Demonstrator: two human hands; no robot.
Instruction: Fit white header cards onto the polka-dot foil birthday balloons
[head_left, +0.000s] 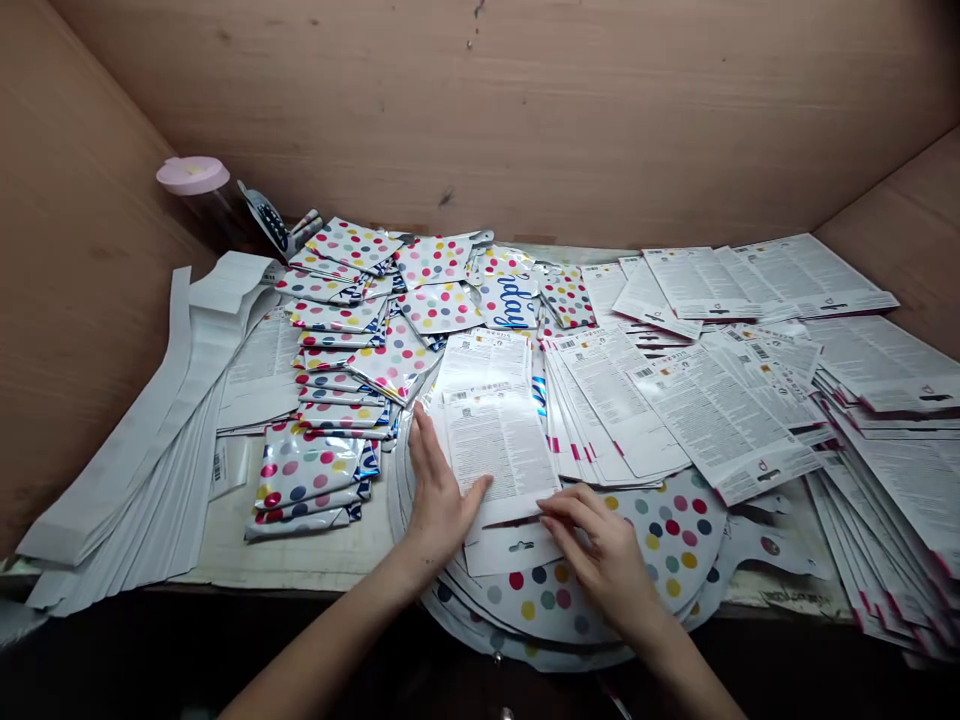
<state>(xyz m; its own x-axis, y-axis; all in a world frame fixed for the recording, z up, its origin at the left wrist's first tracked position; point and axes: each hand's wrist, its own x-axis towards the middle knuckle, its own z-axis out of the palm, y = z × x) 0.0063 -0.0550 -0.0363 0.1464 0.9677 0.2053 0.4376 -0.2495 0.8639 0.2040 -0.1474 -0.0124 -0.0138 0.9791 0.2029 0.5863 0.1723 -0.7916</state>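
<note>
A white printed paper sleeve (501, 455) lies before me on a pile of flat foil balloons (667, 540) with coloured dots. Its lower flap has a hang hole, and a narrow dark slit shows above the flap. My left hand (437, 495) rests along the sleeve's left edge, fingers stretched out and thumb lying on the print. With thumb and fingertips pinched, my right hand (592, 540) grips the right end of the slit. Whatever is inside the sleeve is hidden. Another printed sleeve (484, 360) lies just behind it.
Folded dotted foil packs (337, 400) are stacked to the left, with more at the back. Fanned white strips (142, 480) lie far left. Printed sleeves (735, 410) spread over the right side. A pink-lidded cup (193, 175) stands at back left. Brown board walls (525, 120) surround the table.
</note>
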